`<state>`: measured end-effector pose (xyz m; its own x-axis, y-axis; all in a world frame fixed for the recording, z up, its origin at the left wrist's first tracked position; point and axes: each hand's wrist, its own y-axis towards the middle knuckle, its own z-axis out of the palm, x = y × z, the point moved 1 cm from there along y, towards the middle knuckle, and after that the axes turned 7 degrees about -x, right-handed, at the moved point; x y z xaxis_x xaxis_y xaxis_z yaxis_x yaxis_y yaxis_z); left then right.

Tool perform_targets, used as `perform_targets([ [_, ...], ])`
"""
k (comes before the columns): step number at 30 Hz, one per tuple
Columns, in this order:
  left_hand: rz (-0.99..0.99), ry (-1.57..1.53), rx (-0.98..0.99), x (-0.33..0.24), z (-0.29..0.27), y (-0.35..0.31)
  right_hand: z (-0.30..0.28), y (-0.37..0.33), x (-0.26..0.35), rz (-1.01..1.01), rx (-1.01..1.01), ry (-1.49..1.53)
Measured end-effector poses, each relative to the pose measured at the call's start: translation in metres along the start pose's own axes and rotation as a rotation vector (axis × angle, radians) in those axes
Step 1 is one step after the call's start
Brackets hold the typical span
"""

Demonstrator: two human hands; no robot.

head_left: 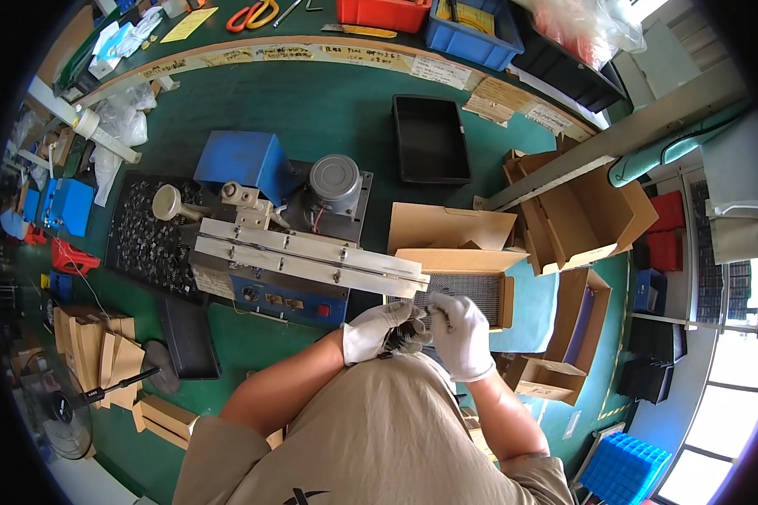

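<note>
Head view: I look down on a green bench.
Left hand (385,330): gloved, fingers curled around a bundle of thin dark parts (408,337).
Right hand (461,334): gloved, pinching one small part, touching my left.
Bundle: just below the rail (307,257) of the blue machine (246,160).
Box (480,282): open carton behind my hands, lined with dark rows.
Tray (430,139): black, well apart.

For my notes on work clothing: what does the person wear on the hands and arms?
Both the left hand and the right hand wear white knitted gloves ending at the wrist. The forearms are bare. Short beige shirt sleeves cover the upper arms.
</note>
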<state>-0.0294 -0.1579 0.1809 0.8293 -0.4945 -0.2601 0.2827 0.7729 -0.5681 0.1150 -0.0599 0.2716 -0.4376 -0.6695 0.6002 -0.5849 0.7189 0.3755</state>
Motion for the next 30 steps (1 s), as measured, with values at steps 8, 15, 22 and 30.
perform_targets([
  [8, -0.011, -0.027, 0.010, 0.001, 0.000, -0.004, -0.011, 0.038, -0.010, -0.160, 0.023, 0.018],
  [15, -0.001, -0.029, 0.010, 0.002, -0.004, -0.006, 0.003, 0.039, -0.014, -0.281, -0.018, -0.005],
  [22, 0.012, -0.016, 0.020, 0.006, -0.009, -0.003, 0.017, 0.030, -0.014, -0.317, -0.064, 0.050],
  [30, -0.059, -0.131, 0.036, -0.005, 0.000, -0.012, 0.001, 0.018, -0.011, -0.103, -0.149, 0.087],
])
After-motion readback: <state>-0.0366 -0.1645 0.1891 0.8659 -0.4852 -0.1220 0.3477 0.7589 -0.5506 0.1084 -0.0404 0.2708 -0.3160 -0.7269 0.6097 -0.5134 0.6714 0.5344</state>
